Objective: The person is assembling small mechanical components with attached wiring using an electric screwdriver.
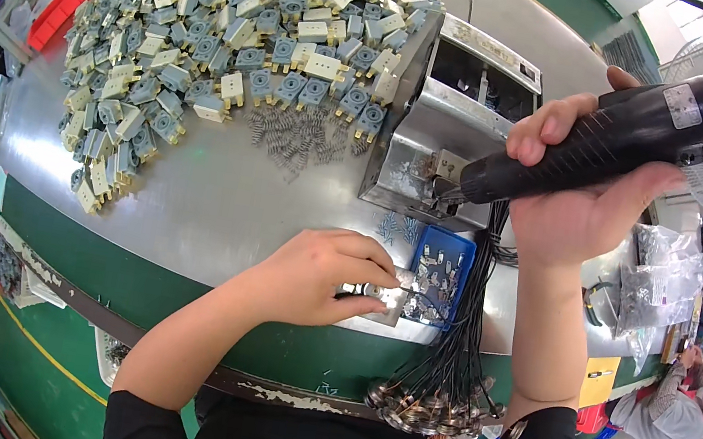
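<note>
My right hand point(570, 219) is wrapped round a black electric screwdriver point(611, 142), thumb below and fingers above. The screwdriver's nose points down and left, its tip at the front of a metal screw feeder point(449, 110). Low at the table's near edge, my left hand point(314, 274) is closed, thumb and fingertips pinching at a small metal fixture point(393, 308). Whatever sits between those fingertips is mostly hidden; a bit of dark wire shows beside them. Just right of the fixture lies a blue tray point(464, 249) with small metal pieces in it.
A large heap of grey and cream socket-like parts point(244, 25) covers the far left. Loose springs point(296, 136) and blue screws point(389, 226) lie nearer. Black cables point(467, 318) hang over the front edge. Pliers point(593, 302) lie at right; another person point(672, 413) sits beyond.
</note>
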Available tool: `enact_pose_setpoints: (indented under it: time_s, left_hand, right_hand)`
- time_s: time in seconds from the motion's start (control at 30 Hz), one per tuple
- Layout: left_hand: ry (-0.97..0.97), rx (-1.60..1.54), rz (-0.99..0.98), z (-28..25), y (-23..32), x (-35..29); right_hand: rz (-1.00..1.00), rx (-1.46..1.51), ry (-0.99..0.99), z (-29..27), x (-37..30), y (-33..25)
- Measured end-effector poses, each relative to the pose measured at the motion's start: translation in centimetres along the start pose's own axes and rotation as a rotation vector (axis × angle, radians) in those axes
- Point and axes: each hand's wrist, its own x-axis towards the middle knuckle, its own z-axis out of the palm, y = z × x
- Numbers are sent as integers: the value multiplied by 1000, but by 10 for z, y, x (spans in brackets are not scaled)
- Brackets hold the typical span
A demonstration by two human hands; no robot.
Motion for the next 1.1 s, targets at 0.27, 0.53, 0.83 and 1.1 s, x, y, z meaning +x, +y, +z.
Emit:
enact_pose_setpoints:
  time_s: [0.27, 0.53, 0.83, 1.1]
  left_hand:
    - [2, -5, 8, -1, -1, 1]
    - [-2, 7, 12, -2, 0, 1]
    - [8, -5, 10, 0, -1, 0]
    - [5, -6, -1, 0, 0, -1]
  right_hand:
    - [24, -26, 9, 1, 1, 8]
    - [28, -87, 24, 4, 2, 7]
    - [28, -103, 22, 4, -2, 6]
    - [41, -109, 6, 5, -1, 4]
